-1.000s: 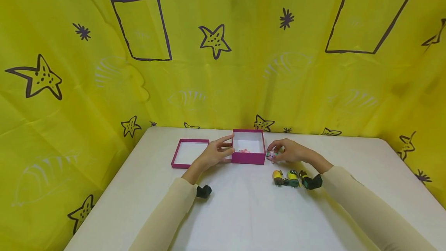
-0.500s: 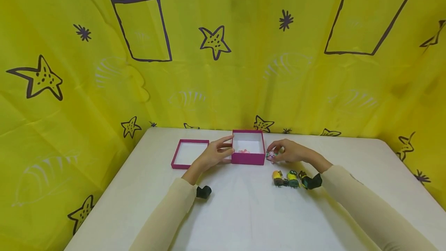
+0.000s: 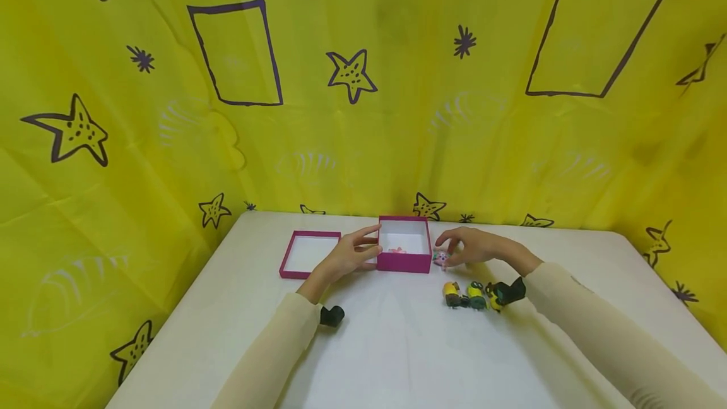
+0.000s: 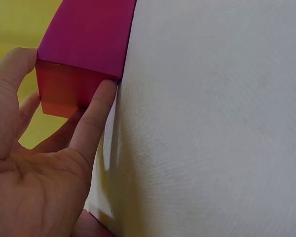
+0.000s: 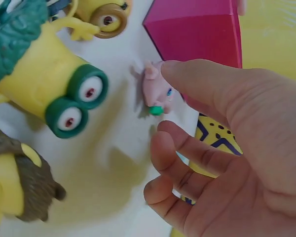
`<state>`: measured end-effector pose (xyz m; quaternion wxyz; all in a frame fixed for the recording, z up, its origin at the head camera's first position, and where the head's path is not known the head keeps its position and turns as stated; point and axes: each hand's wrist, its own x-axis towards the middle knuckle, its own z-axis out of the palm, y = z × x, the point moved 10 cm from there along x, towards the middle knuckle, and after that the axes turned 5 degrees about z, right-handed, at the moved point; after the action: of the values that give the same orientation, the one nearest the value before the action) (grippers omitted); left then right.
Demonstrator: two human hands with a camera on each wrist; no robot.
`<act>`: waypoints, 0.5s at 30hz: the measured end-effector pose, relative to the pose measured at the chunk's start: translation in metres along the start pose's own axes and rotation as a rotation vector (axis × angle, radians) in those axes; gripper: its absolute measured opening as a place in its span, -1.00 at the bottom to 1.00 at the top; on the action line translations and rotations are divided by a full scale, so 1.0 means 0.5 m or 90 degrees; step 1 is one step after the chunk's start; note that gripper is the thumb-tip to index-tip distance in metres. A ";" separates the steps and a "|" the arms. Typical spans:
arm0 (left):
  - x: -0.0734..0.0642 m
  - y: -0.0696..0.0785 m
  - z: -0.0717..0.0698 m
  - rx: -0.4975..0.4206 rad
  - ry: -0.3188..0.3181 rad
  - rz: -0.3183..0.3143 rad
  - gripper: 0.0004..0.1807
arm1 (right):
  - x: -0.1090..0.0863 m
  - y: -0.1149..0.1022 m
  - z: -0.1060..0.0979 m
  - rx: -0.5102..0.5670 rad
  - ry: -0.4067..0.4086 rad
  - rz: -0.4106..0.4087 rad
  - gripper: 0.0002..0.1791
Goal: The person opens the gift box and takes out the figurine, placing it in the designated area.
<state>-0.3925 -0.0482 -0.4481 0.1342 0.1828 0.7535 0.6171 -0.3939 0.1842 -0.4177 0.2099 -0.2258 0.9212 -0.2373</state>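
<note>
My left hand [image 3: 345,255] reaches to the left side of an open magenta box [image 3: 404,263]. Its fingers are spread, the tips touching the corners of that side in the left wrist view. A small pink piece [image 3: 397,250] lies inside the box. Just right of the box, a small pink toy figure [image 5: 157,91] with a blue eye and a green part sits on the table. Over it hovers my right hand [image 3: 476,246], thumb overlapping the figure in the right wrist view. The other fingers are bent loosely and stand apart from it.
Three yellow minion figures, one with green goggles [image 5: 49,71], lie in front of my right hand; the rightmost [image 3: 494,298] is partly hidden by a dark wrist device [image 3: 514,291]. The box's lid [image 3: 293,274] lies upturned at left. A yellow curtain [image 3: 352,137] hangs behind.
My right fingers have loosened and lifted slightly from the pink figure, which shows more now. My left hand stays at the box. The head view has tilted up a little.
</note>
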 end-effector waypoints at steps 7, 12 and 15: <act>-0.004 -0.002 0.001 -0.001 0.007 -0.009 -0.30 | -0.007 -0.008 -0.010 -0.018 -0.010 0.007 -0.41; -0.004 0.000 0.002 0.001 0.007 -0.008 -0.31 | -0.012 -0.010 -0.015 -0.018 -0.019 0.021 -0.41; -0.003 0.001 0.002 0.005 0.007 -0.007 -0.31 | -0.016 -0.015 -0.026 -0.025 -0.023 0.016 -0.42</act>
<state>-0.3906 -0.0479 -0.4477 0.1332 0.1756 0.7576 0.6144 -0.3914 0.1867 -0.4010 0.2249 -0.2226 0.9245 -0.2126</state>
